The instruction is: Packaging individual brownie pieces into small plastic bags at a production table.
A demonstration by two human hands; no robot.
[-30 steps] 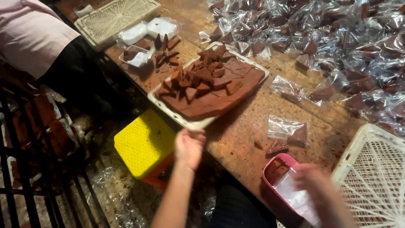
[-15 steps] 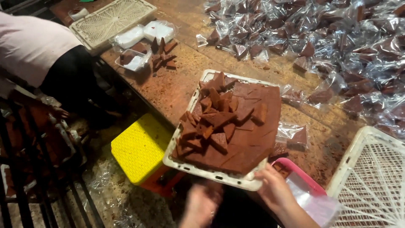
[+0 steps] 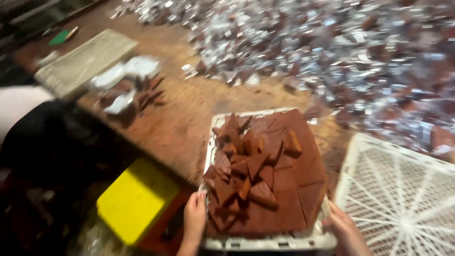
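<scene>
A white plastic tray (image 3: 212,142) lies on the wooden table's near edge, loaded with brown slabs and a loose pile of brown triangular pieces (image 3: 246,170). My left hand (image 3: 194,218) grips the tray's near left corner. My right hand (image 3: 345,231) grips its near right corner. Both hands hold the tray from below the picture's bottom edge. The picture is blurred by motion.
A white lattice tray (image 3: 403,189) lies to the right. Many clear-wrapped brown pieces (image 3: 341,52) cover the far table. A yellow stool top (image 3: 135,199) stands lower left. Another person's sleeve (image 3: 19,102) is at the left, near small white containers (image 3: 123,78) and a flat board (image 3: 83,59).
The tray has been pulled toward me and turned, now sitting at the table's near edge with both my hands on its near corners. The pink container is out of view.
</scene>
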